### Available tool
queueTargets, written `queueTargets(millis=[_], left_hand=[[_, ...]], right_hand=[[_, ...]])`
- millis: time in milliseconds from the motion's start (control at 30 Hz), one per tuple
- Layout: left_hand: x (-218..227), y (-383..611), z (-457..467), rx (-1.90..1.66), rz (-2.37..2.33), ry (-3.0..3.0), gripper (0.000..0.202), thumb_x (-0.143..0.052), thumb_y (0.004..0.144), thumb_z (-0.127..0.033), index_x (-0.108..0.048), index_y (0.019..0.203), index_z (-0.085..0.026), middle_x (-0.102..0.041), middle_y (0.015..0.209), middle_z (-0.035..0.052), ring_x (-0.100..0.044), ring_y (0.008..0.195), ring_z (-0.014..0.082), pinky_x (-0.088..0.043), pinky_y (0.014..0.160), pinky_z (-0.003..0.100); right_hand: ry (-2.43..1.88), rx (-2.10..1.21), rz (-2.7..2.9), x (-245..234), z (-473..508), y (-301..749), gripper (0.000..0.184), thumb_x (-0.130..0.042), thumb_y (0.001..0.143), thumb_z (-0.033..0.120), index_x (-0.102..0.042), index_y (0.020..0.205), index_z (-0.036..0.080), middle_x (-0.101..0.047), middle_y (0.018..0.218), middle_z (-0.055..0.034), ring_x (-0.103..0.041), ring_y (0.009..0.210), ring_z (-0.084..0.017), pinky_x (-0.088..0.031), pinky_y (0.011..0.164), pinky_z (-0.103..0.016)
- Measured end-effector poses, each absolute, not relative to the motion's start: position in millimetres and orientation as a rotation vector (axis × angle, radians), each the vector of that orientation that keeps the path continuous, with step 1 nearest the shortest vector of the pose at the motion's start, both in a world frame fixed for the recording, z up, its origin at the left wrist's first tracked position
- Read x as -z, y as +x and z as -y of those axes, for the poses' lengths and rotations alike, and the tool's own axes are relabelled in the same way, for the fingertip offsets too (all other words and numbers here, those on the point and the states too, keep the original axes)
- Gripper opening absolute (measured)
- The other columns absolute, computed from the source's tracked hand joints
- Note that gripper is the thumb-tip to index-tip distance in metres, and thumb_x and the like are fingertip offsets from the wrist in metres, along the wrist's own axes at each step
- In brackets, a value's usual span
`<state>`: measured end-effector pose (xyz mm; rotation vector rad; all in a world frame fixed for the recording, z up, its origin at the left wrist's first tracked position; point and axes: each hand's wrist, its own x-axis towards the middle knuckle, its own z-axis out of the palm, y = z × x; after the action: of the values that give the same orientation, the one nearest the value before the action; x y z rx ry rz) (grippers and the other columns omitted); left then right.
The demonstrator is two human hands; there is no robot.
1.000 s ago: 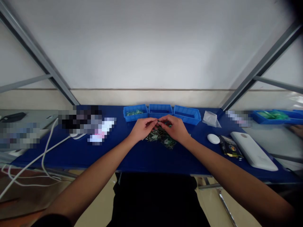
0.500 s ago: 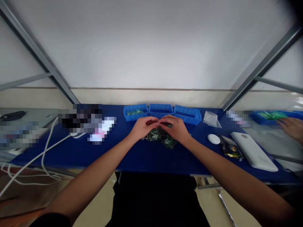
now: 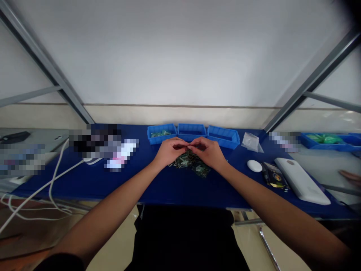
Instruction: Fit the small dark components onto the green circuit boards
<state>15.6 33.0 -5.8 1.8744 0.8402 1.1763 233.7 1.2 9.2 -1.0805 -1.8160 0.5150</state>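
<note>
Co-worker's hand (image 3: 351, 177) has dropped from the green-filled bin (image 3: 323, 146) to the grey table (image 3: 318, 162). Left hand (image 3: 170, 151) and right hand (image 3: 207, 151) curled, fingertips meeting above pile of small parts (image 3: 184, 162); cannot tell how tightly closed, or on what. Pile on blue table (image 3: 175, 190), before three bins (image 3: 191, 133).

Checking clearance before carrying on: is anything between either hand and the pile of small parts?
Nothing visible: the left hand and right hand are close together, right at the pile of small parts. The middle blue bin stands beyond them, not between.
</note>
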Motion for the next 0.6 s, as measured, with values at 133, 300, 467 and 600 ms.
queueTargets(millis=[133, 300, 467, 600], left_hand=[[0, 18, -26, -1.207, -0.872, 1.948, 0.012, -0.076, 0.088, -0.023, -0.083, 0.098, -0.022, -0.08, 0.1, 0.0068, -0.077, 0.088, 0.0191, -0.065, 0.084, 0.035], [-3, 18, -24, -1.227, -0.87, 2.034, 0.012, -0.073, 0.09, -0.02, -0.082, 0.098, -0.022, -0.08, 0.1, 0.0066, -0.077, 0.086, 0.0188, -0.065, 0.081, 0.033], [6, 19, -28, -1.258, -0.867, 1.883, 0.021, -0.079, 0.088, -0.025, -0.077, 0.109, -0.02, -0.081, 0.103, 0.0077, -0.08, 0.092, 0.0205, -0.067, 0.088, 0.037], [10, 21, -31, -1.279, -0.822, 1.801, 0.023, -0.083, 0.086, -0.028, -0.074, 0.106, -0.019, -0.081, 0.108, 0.0091, -0.08, 0.097, 0.0211, -0.067, 0.092, 0.038]], right_hand=[[-1.101, -0.53, 1.818, -7, -3, 235, 0.02, -0.078, 0.093, 0.045, -0.076, 0.092, 0.025, -0.082, 0.088, -0.0033, -0.077, 0.076, -0.022, -0.063, 0.069, -0.036], [-1.081, -0.574, 1.81, -7, -4, 235, 0.016, -0.077, 0.091, 0.041, -0.074, 0.092, 0.025, -0.08, 0.088, -0.0025, -0.076, 0.077, -0.021, -0.063, 0.073, -0.036], [-1.064, -0.612, 1.771, -4, -6, 234, 0.014, -0.076, 0.087, 0.033, -0.068, 0.094, 0.024, -0.077, 0.089, -0.0023, -0.075, 0.077, -0.02, -0.064, 0.074, -0.035], [-1.055, -0.635, 1.812, -4, -5, 234, 0.026, -0.073, 0.084, 0.026, -0.069, 0.109, 0.024, -0.076, 0.089, -0.0007, -0.074, 0.075, -0.018, -0.064, 0.074, -0.034]])
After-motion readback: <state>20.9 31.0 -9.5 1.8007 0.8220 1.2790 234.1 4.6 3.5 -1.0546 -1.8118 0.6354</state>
